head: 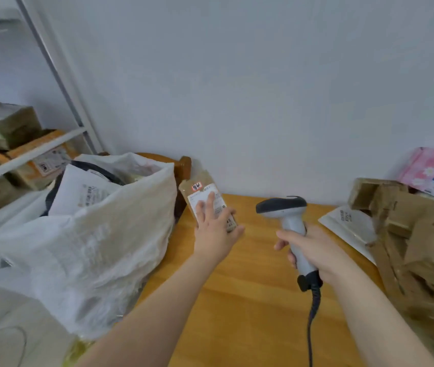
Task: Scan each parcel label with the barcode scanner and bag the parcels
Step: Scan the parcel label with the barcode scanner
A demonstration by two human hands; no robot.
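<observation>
- The left hand (214,229) holds a small brown parcel (205,197) up at the table's left edge, just beside the white woven sack (91,242); its fingers lie spread over the shipping label (206,201).
- The right hand (308,250) is wrapped tight round the barcode scanner (288,215), whose head points towards that parcel.
- I'd judge this to be the moment between scanning and bagging; whether the scan has registered can't be told.
- Next, the parcel wants carrying left over the sack's open mouth.
- More boxes (417,234) and a flat mailer (348,223) wait on the wooden table (250,313).
</observation>
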